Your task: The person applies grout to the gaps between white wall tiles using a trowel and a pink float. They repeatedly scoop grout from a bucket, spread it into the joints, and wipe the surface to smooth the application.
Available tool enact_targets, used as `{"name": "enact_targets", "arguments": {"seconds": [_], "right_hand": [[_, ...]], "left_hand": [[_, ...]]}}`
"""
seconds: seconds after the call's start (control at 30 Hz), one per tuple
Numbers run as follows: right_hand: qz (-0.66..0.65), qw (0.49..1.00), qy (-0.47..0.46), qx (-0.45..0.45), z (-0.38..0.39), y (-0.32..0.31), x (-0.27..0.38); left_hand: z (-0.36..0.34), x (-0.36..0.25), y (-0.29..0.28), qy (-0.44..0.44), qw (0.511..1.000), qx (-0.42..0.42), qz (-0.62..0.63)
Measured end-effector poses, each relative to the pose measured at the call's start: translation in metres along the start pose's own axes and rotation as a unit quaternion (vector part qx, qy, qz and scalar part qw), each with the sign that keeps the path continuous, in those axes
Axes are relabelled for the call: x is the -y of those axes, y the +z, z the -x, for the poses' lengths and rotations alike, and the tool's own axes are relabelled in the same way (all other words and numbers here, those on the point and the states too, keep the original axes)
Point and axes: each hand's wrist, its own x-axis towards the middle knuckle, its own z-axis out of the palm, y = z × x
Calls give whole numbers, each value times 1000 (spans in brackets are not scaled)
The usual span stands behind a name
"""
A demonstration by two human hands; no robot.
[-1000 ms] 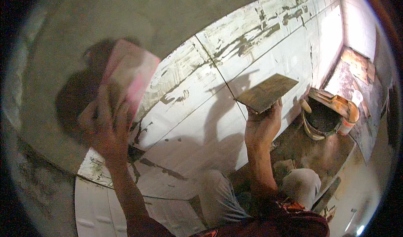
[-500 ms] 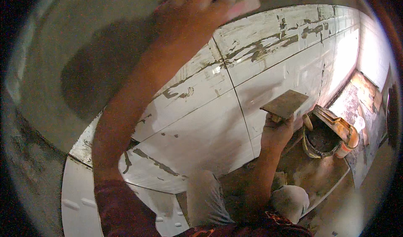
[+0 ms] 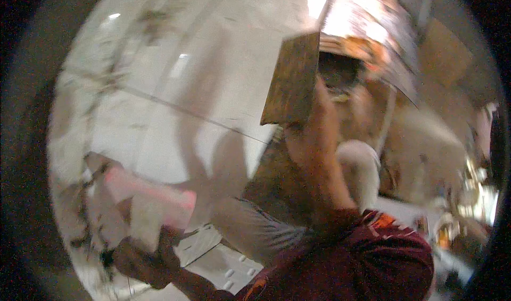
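At the lower left, my left hand (image 3: pixel 146 261) is closed on a pink-and-white pad (image 3: pixel 151 194), held against or close in front of the white tiled wall; blur hides whether they touch. My right hand (image 3: pixel 303 136) grips a flat rectangular trowel (image 3: pixel 293 80), its broad brown-grey face tilted upright. The trowel's handle is hidden by the hand. Just beyond it stands a bucket (image 3: pixel 340 77) with dark stuff inside, partly covered by the trowel and my forearm. Grey smears (image 3: pixel 154 21) mark the blurred white tiles (image 3: pixel 239 50).
My bent knees (image 3: pixel 359 168) are close to the wall. White tiles with raised pads (image 3: pixel 234 274) are at the lower edge. A brightly lit stained sheet (image 3: pixel 367 13) lies behind the bucket. Mixed small items (image 3: pixel 474 194) sit at the far right.
My view has swung to the right. My left hand has come down from high on the wall with the pad. My right hand still holds the trowel, now turned more upright.
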Motion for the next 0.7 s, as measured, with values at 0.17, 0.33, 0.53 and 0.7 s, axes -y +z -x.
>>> {"name": "enact_targets", "arguments": {"seconds": [0.17,0.33,0.53,0.7], "right_hand": [[226,972,-17,60,-24,-68,139],[522,844,116,42,-137,-90,184],[746,570,65,337,-323,-174,92],[849,477,138,180,-352,-182,27]], "left_hand": [[16,-79,21,-7,938,116,327],[-20,-93,59,126,880,132,438],[10,-69,44,15,898,336,283],[16,-59,-2,-96,897,335,271]]}}
